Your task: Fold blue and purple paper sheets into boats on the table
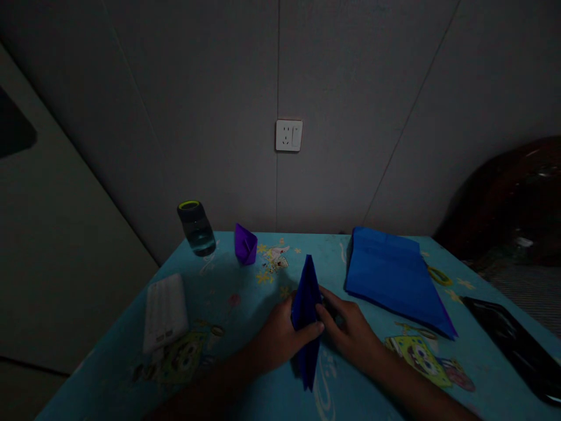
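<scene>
The folded blue-purple paper (307, 310) stands on end between the two hands, over the middle of the table (245, 327), well short of its far edge. It is narrow, with a pointed top and an open fold facing the person. The left hand (280, 339) is clamped on it from the left: the thumb lies across the front of the opening, the other fingers reach behind, and the paper sits between them. The right hand (348, 327) meets the paper's right side at mid-height, one fingertip above another with a gap between; whether these fingers pinch it cannot be told.

Near the table's far left corner stands a bottle (198, 233) with a dark top, and to its right, close to the far edge, a small purple folded paper (245, 244). A white ridged object (165, 313) lies by the left edge. Blue sheets (385, 278) lie toward the far right corner, a yellow-green loop (439, 276) just beside them. A glossy black object (512, 345) lies along the right edge.
</scene>
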{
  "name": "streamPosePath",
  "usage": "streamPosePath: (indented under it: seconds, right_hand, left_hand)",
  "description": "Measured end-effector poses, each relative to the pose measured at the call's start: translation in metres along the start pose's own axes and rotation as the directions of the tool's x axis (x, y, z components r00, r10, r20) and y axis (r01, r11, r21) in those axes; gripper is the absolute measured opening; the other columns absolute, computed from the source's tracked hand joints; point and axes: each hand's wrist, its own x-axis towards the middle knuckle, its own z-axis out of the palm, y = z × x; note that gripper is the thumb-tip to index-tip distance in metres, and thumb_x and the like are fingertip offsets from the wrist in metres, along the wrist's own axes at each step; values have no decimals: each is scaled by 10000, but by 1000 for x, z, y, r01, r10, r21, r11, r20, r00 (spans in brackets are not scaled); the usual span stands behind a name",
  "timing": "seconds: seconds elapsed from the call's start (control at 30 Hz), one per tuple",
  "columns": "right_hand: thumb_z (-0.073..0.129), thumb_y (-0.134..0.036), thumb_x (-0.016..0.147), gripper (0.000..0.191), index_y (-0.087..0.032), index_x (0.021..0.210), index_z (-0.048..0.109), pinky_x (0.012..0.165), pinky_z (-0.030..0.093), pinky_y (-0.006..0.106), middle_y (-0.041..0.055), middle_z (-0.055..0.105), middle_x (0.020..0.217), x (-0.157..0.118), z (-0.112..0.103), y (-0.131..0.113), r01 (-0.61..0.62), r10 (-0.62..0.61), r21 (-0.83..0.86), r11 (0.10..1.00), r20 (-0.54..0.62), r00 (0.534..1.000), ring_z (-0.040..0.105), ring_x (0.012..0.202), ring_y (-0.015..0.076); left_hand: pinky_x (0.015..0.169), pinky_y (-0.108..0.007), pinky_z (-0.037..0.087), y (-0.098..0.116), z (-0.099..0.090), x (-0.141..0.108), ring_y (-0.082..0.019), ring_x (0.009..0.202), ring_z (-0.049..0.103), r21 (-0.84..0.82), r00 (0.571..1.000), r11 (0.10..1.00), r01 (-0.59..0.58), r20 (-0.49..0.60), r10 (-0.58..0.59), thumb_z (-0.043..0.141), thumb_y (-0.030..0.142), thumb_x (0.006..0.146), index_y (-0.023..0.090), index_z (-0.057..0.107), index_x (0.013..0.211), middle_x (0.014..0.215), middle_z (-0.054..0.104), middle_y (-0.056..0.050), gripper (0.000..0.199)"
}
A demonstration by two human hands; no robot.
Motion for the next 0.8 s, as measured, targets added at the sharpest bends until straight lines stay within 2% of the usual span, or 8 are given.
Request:
streamPosePath:
  seconds: [0.13,0.27,0.37,0.43,0.53,0.63,0.73,0.8]
  right_hand:
    - [458,-299,963,394,-179,1311,599,547,425,266,5,678,718,0,0,3,-45,45,-16,999,11,999,574,553,166]
    - [453,-319,969,335,-190,1190,669,523,401,264,7,673,694,1,-1,4,-43,42,6,999,31,999,578,545,172]
    - [449,-349,980,370,-196,1263,632,556,437,272,17,696,752,1,-3,2,-52,52,-1,999,14,999,602,575,178]
    - [465,-385,982,444,-188,1371,549,560,445,271,10,688,729,0,-5,1,-65,64,-24,998,-43,997,597,562,172]
    - [473,-436,983,537,-160,1444,456,523,421,259,-16,634,624,-3,-6,-2,-32,23,-70,997,-123,992,566,513,160]
    - [487,-469,978,476,-186,1358,541,545,424,262,4,671,658,-8,-4,-9,124,-124,-147,981,11,992,600,543,163]
    - [557,-541,933,493,-189,1274,606,628,447,304,60,749,787,-11,3,-14,262,-219,-287,921,173,960,674,645,208]
    - [576,-592,905,539,-174,1242,624,658,451,328,83,767,823,-12,7,-15,302,-239,-355,885,211,948,700,689,240]
  left_hand:
    - [1036,-416,467,2,1,0,-302,1168,613,9,999,999,-34,-14,34,714,319,831,203,623,1254,1224,690,-103,448]
    - [989,-384,500,1,2,0,-280,1103,651,-57,1000,998,6,20,-5,711,318,834,211,626,1256,1188,710,-91,443]
    - [991,-367,497,0,2,1,-268,1114,652,-119,1000,993,20,25,-17,708,337,843,218,636,1244,1204,710,-88,424]
    - [990,-369,497,-1,0,2,-269,1122,651,-164,1000,986,32,7,-31,711,363,842,216,642,1230,1210,710,-90,420]
    - [1001,-389,487,-2,-3,7,-282,1124,650,-179,988,981,71,-124,-94,702,425,842,193,658,1182,1190,718,-101,413]
    - [1036,-412,455,-3,-8,12,-294,1143,638,-206,954,975,86,-265,-140,691,466,844,170,653,1187,1174,721,-111,454]
    - [1039,-414,449,-6,-9,15,-296,1176,620,-326,956,942,80,-241,-165,714,435,833,178,601,1282,1224,701,-111,529]
    - [1035,-406,450,-9,-9,14,-289,1184,617,-400,964,913,82,-201,-174,733,377,819,193,575,1318,1233,699,-99,555]
